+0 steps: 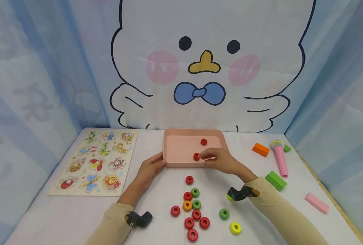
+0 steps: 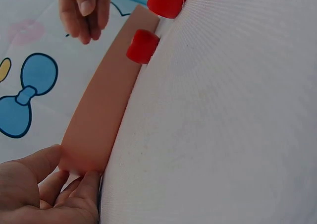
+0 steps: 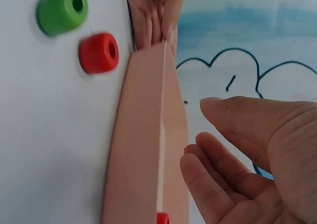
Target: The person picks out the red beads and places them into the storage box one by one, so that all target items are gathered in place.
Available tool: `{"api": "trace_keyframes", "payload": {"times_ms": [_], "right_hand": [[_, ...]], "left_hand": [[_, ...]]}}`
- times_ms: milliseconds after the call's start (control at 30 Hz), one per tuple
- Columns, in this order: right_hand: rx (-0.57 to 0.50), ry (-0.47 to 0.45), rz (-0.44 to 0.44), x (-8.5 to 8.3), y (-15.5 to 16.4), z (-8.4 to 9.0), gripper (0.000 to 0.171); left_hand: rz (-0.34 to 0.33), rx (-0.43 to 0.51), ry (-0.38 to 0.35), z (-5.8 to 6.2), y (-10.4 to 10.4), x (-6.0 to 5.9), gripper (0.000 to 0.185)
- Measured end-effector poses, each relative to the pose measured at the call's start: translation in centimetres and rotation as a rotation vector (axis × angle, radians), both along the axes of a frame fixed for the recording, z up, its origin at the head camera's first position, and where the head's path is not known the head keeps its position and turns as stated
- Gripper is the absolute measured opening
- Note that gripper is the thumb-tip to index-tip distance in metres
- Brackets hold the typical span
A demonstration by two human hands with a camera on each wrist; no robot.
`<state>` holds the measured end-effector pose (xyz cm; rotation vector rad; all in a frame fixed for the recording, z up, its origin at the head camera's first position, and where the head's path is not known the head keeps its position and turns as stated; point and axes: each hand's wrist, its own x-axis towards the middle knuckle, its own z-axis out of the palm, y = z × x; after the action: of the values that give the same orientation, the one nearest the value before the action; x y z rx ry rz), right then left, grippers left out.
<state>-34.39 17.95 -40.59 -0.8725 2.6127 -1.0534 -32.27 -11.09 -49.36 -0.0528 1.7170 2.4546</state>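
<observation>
Two red rings lie inside the pink tray [image 1: 181, 149] at the centre of the head view: one [image 1: 203, 142] toward the tray's upper right, the other [image 1: 196, 156] against its near wall. The right hand [image 1: 222, 160] reaches over the tray's lower right edge, its fingertips just right of the nearer ring; the right wrist view shows the grip spread and relaxed, pinching nothing, though whether a fingertip touches the ring cannot be told. The left hand [image 1: 150, 169] holds the tray's lower left corner, fingers curled against the wall as the left wrist view [image 2: 44, 189] confirms. The nearer ring thus lies immediately left of the right grip, and the right hand is much the closer of the two. Below the tray, in the lower centre of the frame, a cluster of loose rings [image 1: 196, 214] in red, green, orange and yellow rests on the white counter [image 1: 254, 221], nearer the right forearm. An insect peg puzzle [image 1: 97, 163] occupies the left.
</observation>
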Motion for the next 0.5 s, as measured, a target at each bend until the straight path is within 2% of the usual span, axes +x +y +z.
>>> {"api": "trace_keyframes", "payload": {"times_ms": [133, 233, 500], "right_hand": [[-0.024, -0.056, 0.06, 1.9, 0.2, -0.5, 0.029], [-0.019, -0.094, 0.09, 2.7, 0.3, -1.4, 0.028], [-0.041, -0.15, 0.119, 2.9, 0.2, -3.1, 0.027]], "left_hand": [[-0.001, -0.001, -0.001, 0.1, -0.1, 0.1, 0.053], [-0.003, 0.005, -0.005, 0.2, -0.1, 0.1, 0.053], [-0.009, -0.011, -0.016, 0.5, 0.1, 0.2, 0.054]]}}
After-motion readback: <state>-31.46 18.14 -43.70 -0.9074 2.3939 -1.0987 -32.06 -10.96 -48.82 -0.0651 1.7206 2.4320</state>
